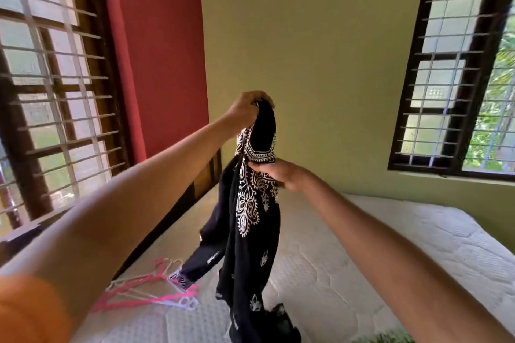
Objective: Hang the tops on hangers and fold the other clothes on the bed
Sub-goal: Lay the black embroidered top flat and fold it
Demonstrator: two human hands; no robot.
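Held up over the bed [362, 245]: black embroidered top [252, 220], left hand [245, 108] pinching its shoulder, right hand [281, 174] gripping the neckline. Best spread open before threading a pink hanger [145, 296] from the bed's left edge.

My arms were bare from the wrists up past the elbows, with no watch, bracelet or ring showing on my left hand [245, 108] or my right hand [281, 174]. At my left shoulder a short orange sleeve [30, 312] covered the upper arm, blurred at the frame's edge.
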